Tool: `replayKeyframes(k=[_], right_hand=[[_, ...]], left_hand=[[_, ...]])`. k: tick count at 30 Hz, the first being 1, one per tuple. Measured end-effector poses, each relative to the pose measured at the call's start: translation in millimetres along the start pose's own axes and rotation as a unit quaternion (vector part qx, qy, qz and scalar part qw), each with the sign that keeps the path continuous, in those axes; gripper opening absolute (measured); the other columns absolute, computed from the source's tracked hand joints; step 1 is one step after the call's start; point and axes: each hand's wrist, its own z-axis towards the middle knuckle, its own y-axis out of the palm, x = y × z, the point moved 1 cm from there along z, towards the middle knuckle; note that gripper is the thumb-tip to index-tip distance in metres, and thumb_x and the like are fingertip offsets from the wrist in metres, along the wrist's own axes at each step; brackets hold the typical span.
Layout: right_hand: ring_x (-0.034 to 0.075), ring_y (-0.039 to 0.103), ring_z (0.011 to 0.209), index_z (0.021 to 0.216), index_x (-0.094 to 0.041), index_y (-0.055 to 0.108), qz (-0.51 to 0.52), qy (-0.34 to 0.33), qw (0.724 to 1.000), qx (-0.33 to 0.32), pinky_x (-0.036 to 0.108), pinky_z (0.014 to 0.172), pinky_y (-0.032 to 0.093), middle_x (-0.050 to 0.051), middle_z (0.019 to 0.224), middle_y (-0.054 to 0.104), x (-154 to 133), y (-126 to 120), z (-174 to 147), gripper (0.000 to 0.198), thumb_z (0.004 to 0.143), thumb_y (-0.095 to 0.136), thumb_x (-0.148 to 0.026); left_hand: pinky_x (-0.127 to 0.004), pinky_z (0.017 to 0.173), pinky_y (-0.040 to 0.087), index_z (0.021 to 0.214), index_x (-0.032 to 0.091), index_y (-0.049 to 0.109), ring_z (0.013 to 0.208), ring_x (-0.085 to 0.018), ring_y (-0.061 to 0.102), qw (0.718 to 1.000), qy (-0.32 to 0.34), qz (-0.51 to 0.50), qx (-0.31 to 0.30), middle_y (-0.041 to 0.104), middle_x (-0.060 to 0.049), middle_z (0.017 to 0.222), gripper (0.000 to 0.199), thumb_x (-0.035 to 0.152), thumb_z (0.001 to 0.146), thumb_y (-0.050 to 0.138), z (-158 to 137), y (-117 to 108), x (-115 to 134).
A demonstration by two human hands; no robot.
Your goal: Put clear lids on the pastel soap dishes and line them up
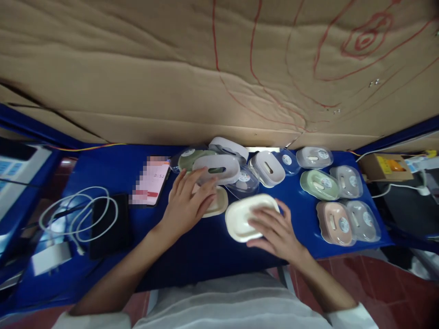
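Note:
My right hand point(274, 228) grips a cream oval soap dish part point(240, 218) by its right side, raised in front of me. To its left, my left hand point(187, 201) reaches forward with fingers spread. Its fingertips are at the near edge of a pale grey soap dish part with an oval slot point(224, 176); whether they touch it I cannot tell. Under that hand lies another cream dish part point(219, 203), partly covered. A green part point(192, 161), a second pale grey part point(228, 148) and a clear lid point(245, 180) crowd behind.
Beyond my right hand stands an open grey dish point(269, 168). Several lidded soap dishes, including a green one point(320, 184) and a pink one point(336, 223), sit at the right. A phone point(151, 181) and coiled white cable point(78, 214) lie left. Cardboard point(154, 91) walls the back.

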Motion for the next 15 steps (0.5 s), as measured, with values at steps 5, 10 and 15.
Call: replayKeyframes(k=[5, 10, 15], right_hand=[[0.027, 0.064, 0.144, 0.143, -0.027, 0.067, -0.06, 0.022, 0.997, 0.044, 0.057, 0.137, 0.019, 0.01, 0.145, 0.074, 25, 19, 70, 0.039, 0.105, 0.071, -0.038], [0.029, 0.062, 0.145, 0.143, -0.031, 0.067, -0.13, 0.138, 0.98, 0.063, 0.058, 0.131, 0.035, 0.009, 0.152, 0.068, 45, -10, 62, 0.038, 0.106, 0.066, -0.031], [0.038, 0.069, 0.133, 0.147, -0.015, 0.066, -0.254, 0.363, 0.888, 0.123, 0.057, 0.111, 0.055, 0.022, 0.14, 0.072, 61, -72, -59, 0.047, 0.108, 0.061, -0.039]], left_hand=[[-0.06, 0.122, 0.049, 0.156, 0.023, 0.051, 0.144, -0.035, 0.058, 0.997, -0.012, -0.043, 0.066, 0.056, -0.021, 0.154, 0.058, 0.017, 0.101, 0.069, -13, -5, 4], [-0.06, 0.12, 0.05, 0.141, 0.02, 0.06, 0.137, -0.034, 0.061, 0.998, 0.034, -0.031, 0.046, 0.06, -0.02, 0.146, 0.047, 0.02, 0.097, 0.076, -13, -4, 13], [-0.056, 0.129, 0.04, 0.136, 0.03, 0.069, 0.132, -0.028, 0.065, 0.997, 0.08, 0.0, 0.01, 0.068, -0.011, 0.141, 0.048, 0.01, 0.093, 0.077, -16, -1, 28]])
